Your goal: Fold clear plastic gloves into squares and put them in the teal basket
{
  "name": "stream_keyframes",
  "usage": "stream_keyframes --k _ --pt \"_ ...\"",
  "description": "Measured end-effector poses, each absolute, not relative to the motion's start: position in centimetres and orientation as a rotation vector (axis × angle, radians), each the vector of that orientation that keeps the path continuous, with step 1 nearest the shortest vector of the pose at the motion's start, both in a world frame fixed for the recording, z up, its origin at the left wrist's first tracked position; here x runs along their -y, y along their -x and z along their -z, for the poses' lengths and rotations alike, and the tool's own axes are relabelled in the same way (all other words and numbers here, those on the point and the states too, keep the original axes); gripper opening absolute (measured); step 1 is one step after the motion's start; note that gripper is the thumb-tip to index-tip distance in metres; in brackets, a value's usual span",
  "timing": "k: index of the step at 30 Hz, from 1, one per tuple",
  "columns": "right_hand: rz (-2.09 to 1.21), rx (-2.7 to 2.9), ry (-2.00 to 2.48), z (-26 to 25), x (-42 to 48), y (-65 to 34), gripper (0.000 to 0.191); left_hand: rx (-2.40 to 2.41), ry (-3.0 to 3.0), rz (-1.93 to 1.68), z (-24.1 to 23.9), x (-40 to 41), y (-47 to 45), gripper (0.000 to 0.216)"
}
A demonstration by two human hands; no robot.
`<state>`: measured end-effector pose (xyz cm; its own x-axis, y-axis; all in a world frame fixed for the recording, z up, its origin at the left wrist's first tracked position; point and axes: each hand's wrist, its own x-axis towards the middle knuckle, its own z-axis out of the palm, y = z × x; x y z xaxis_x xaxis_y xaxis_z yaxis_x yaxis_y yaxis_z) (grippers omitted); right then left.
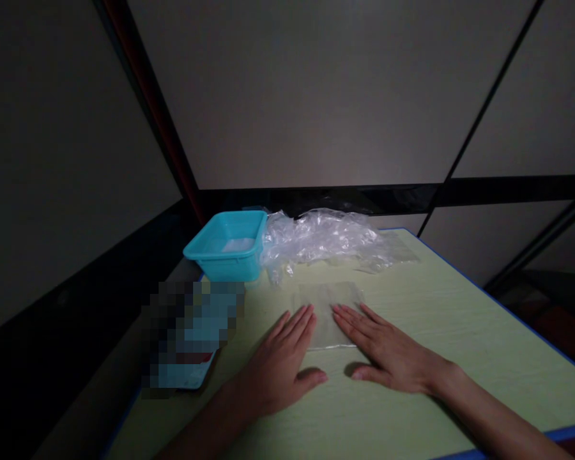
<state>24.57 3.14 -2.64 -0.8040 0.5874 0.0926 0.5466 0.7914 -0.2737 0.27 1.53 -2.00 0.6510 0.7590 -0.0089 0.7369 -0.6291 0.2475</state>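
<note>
A clear plastic bag lies flat on the pale yellow-green table. My left hand rests palm down with its fingertips on the bag's left side. From the right, my right hand lies flat in the same way, fingers stretched over the bag's right side. Both thumbs point inward, just in front of the bag's near edge. Neither hand grips anything.
A heap of crumpled clear plastic spreads along the table's far edge. At the far left stands a turquoise basin with something white inside. A pixelated, blurred object lies at the left edge. Cabinet panels rise behind the table.
</note>
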Motion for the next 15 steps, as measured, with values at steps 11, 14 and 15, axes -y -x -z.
stream_keyframes --k 11,14,15 --pt "-0.365 2.806 0.884 2.2 -3.4 -24.9 0.08 -1.198 -2.6 -0.205 2.4 -1.9 0.6 0.086" --pt "-0.321 2.778 0.858 1.4 -3.6 -25.9 0.069 -1.162 -2.583 -0.359 2.5 -2.7 1.2 0.087" --pt "-0.316 2.752 0.856 1.2 -3.7 -26.3 0.06 -1.146 -2.573 -0.407 2.5 -2.9 1.4 0.085"
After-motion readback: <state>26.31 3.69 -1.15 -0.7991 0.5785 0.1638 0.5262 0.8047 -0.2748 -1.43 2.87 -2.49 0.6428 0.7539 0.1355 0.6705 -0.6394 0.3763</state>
